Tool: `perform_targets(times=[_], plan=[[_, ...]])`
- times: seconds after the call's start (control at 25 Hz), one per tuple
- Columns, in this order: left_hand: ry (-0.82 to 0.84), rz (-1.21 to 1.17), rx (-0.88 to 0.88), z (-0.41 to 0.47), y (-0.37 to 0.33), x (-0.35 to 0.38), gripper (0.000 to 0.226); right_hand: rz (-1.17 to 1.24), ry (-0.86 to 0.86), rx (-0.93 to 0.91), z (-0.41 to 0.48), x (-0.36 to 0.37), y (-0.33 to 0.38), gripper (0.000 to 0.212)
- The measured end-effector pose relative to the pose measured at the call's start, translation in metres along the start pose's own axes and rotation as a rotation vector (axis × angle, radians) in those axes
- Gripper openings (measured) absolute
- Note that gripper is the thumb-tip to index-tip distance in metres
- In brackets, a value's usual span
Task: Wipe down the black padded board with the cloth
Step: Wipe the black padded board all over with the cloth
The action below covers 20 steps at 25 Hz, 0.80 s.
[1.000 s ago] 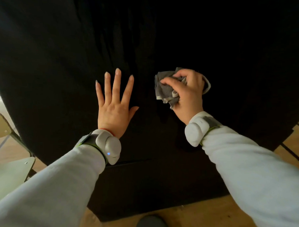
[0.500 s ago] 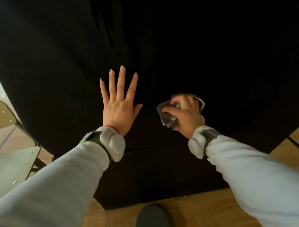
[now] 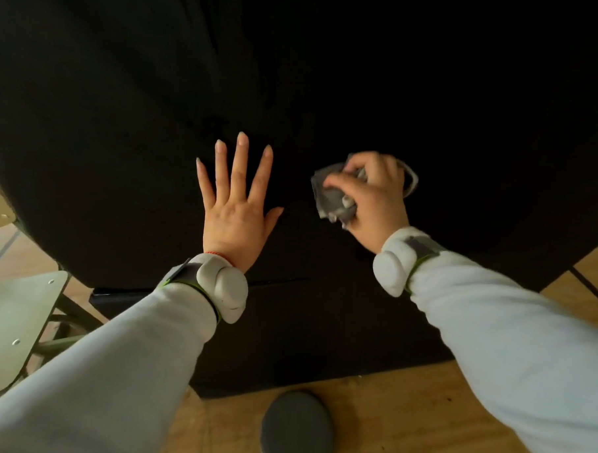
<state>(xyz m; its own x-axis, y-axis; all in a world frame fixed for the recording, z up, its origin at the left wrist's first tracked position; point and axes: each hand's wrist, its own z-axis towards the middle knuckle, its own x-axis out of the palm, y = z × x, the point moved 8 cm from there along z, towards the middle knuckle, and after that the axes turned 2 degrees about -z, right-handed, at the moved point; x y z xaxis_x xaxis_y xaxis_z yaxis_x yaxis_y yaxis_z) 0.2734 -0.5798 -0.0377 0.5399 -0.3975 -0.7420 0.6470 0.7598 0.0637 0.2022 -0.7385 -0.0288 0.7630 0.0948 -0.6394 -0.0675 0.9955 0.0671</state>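
L hand lies flat on the black padded board, palm down. Its fingers are straight and spread, released, holding nothing; the thumb points to the right, toward the cloth.

R hand has its fingers curled round a crumpled grey cloth and grips it against the board. Most of the cloth sticks out to the left of the R fingers and under them. A pale hem of it shows also past the knuckles on the right side. R hand & cloth are a bit blurred, so I cannot tell how much of the cloth touches the board.

The cloth is just right of the L thumb tip, w/ a strip of bare board between them. Beyond the fingertips of both hands there is only board, very dark, w/ faint creases above the L fingertips.

Each wrist has a white rounded device on a grey strap, then a light grey sleeve.

Well apart to the left of the L fingers is a pale green chair; screws show in its seat. Behind the wrists, toward the person, the board ends and the wooden floor begins. A dark rounded shoe tip is on the floor, between the two arms.
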Motion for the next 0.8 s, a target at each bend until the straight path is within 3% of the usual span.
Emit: perform_targets(times=[0.12,0.24,0.32,0.44,0.52,0.68,0.8], plan=[[0.004,-0.001,0.005,-0.007,0.001,0.008,0.082,-0.018,0.184,-0.039,-0.045,0.035,-0.002,0.043],[0.013,0.012,0.004,-0.014,0.002,0.014,0.085,0.021,0.241,-0.016,-0.055,0.038,0.000,0.039],[0.018,0.023,0.007,-0.016,0.002,0.017,0.089,0.079,0.149,-0.002,-0.041,0.018,0.004,0.036],[0.009,0.033,0.000,-0.017,0.003,0.018,0.091,0.104,-0.126,0.071,-0.004,-0.022,0.004,0.032],[-0.004,0.034,0.001,-0.016,0.002,0.019,0.089,0.074,-0.197,0.117,0.004,-0.023,0.001,0.036],[-0.015,-0.001,-0.008,-0.017,0.003,0.021,0.082,0.038,0.081,0.086,-0.047,0.039,0.002,0.050],[0.007,0.006,0.005,-0.026,0.001,0.028,0.083,0.018,0.285,0.044,-0.088,0.074,0.003,0.048]])
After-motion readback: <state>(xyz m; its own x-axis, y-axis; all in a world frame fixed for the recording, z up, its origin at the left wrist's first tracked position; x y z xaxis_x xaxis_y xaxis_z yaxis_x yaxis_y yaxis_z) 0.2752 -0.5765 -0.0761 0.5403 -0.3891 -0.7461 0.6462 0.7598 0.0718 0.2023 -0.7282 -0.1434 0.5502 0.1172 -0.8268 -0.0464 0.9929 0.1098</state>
